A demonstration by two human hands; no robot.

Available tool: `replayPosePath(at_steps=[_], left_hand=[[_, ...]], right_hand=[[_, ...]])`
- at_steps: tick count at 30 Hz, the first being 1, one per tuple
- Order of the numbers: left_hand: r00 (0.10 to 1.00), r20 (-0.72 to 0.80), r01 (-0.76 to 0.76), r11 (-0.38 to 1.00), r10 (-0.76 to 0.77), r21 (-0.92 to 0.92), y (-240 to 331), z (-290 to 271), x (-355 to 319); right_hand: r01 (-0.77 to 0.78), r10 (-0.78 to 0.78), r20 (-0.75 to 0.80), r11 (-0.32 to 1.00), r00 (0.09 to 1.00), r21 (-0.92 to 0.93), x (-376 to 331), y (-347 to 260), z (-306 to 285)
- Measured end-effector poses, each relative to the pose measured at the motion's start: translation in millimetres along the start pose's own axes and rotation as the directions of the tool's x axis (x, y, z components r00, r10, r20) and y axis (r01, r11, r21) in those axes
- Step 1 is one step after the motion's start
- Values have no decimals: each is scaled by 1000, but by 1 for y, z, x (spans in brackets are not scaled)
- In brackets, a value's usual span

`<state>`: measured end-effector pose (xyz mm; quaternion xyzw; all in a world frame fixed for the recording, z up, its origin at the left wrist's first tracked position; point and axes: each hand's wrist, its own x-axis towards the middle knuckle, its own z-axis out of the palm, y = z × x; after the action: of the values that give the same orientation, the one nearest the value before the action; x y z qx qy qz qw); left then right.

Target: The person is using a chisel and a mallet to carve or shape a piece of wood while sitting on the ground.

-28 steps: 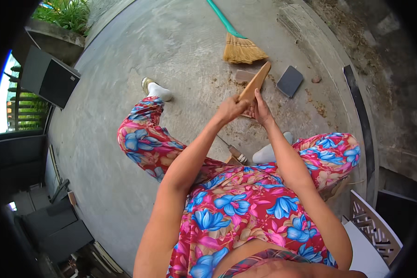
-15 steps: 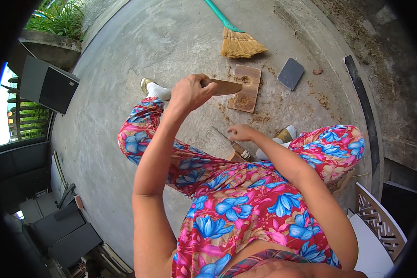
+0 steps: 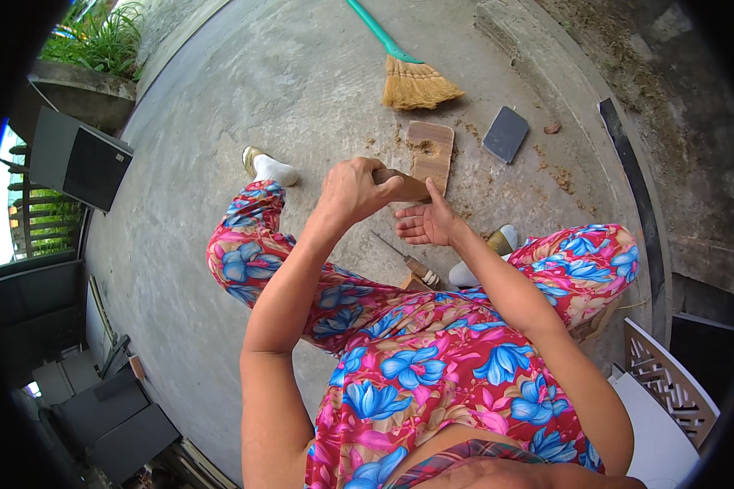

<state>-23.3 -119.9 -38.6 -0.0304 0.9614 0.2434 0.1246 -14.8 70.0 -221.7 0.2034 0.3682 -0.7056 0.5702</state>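
My left hand [image 3: 352, 192] is closed around a flat piece of brown wood [image 3: 405, 187], held above the floor between my knees. My right hand [image 3: 431, 222] is open, fingers spread and palm showing, close by the wood's right end; whether its thumb touches the wood I cannot tell. Beyond my hands a wooden board [image 3: 438, 144] lies on the concrete with wood shavings on it. A tool with a thin metal blade and wooden handle [image 3: 416, 266] lies below my hands, by a small wooden block [image 3: 414, 282].
A dark grey rectangular slab [image 3: 506, 134] lies right of the board, with loose shavings [image 3: 561, 176] nearby. Farther off is a straw broom [image 3: 416, 84] with a green handle. Dark boxy furniture [image 3: 98, 163] stands at the left; a cut-out panel [image 3: 669, 383] leans at lower right.
My left hand has come nearer and slightly right with the wood, which has turned. My right hand has lifted from near the bladed tool to the wood's end and opened.
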Motion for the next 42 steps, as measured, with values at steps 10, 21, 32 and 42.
replayPosePath(at_steps=[10,21,32,42], left_hand=[[845,384,101,594,372,-798,6,49,22],[747,619,-563,726,242,395,-76,274,2],[592,749,-682,680,297,269,-87,315,-13],[509,792,-674,729,337,122,-57,321,-19]], right_hand=[[787,-675,-417,581,609,208,-91,-107,-8],[913,-888,-352,371,296,-170,-277,-172,-16],[960,-856,-444,277,265,39,-295,-152,-33],[952,-854,-458,302,247,-48,-299,-146,-24]])
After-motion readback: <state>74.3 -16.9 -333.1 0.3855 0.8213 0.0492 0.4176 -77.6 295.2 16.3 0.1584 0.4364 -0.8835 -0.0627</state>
